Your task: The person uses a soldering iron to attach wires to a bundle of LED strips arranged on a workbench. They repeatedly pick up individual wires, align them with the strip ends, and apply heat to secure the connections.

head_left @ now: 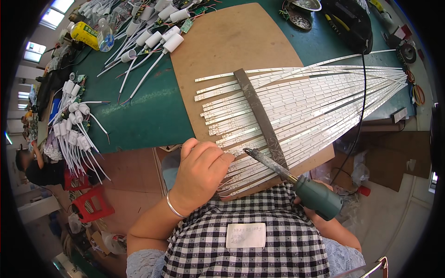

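A fan of narrow white LED strips [315,104] lies on a brown board [236,34], their near-left ends spread in a row. Across them rests a dark flat bar [259,113]. My left hand [201,169], a bangle on its wrist, is at the strip ends with its fingers curled and pinched. What those fingers grip is hidden. In my right hand [317,218] is a soldering iron [320,197] with a green handle, which covers most of that hand. The iron's dark tip points left, over the strips just right of my left fingers.
White lamp sockets with wires [153,39] are heaped at the back left of the green table [139,125]; another bunch [74,120] hangs over its left edge. The iron's black cord [364,92] crosses the strips. A black bag [347,25] and a metal dish [308,4] stand behind.
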`<state>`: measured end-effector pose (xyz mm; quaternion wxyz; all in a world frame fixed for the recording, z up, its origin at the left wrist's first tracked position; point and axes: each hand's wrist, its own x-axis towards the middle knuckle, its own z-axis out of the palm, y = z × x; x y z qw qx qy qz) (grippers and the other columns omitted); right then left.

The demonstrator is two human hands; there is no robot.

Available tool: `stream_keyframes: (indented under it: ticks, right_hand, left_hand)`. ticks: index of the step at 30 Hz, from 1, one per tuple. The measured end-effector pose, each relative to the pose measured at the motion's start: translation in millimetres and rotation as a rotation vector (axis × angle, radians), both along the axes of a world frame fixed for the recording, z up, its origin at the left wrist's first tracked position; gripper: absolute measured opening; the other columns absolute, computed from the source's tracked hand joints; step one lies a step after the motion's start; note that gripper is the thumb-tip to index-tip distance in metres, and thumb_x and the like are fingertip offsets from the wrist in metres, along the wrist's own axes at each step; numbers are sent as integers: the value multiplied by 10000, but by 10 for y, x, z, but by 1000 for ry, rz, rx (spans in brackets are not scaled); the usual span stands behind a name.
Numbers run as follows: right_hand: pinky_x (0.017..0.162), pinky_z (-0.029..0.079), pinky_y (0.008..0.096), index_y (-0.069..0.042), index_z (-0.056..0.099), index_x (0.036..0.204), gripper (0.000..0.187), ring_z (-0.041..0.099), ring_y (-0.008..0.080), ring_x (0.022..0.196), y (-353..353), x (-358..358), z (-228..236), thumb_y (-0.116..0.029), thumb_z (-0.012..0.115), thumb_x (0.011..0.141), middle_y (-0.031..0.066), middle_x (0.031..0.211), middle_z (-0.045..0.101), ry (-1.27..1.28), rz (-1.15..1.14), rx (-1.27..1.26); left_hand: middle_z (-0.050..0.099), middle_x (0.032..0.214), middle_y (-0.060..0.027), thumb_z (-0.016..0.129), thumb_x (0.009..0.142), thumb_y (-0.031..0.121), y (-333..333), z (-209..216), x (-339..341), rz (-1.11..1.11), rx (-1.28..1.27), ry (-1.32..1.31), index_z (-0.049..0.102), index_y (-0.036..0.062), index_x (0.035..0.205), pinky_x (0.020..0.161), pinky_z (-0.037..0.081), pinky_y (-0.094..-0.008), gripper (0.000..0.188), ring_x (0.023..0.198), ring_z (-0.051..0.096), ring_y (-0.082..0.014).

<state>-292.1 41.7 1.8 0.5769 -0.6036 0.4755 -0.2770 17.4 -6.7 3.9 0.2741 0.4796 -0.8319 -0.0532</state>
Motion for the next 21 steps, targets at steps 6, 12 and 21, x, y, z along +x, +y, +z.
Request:
stream_keyframes:
  ticks: [6,12,21]
  right_hand:
    - [823,494,356,-5,632,1058,292,636,266,927,18,-2,-53,-152,654,806,126,1027,648,-7,-26,-13]
    - [808,492,391,-6,648,998,247,632,313,905,11,18,-42,-140,657,790,137,976,660,10,-37,-24]
    - [834,487,360,-3,635,1058,295,635,278,927,46,53,52,-138,649,796,121,1017,655,23,-74,110]
  left_hand:
    - [577,796,-46,703,674,9,-11,10,-15,38,100,125,636,74,824,764,393,-367,177,787,560,-239]
    - [534,778,-61,686,655,-12,-13,18,-76,96,143,115,584,72,774,750,404,-368,178,796,528,-270]
    - [507,870,-81,671,634,-20,9,-83,-94,117,188,190,561,59,793,775,410,-385,209,876,493,-291]
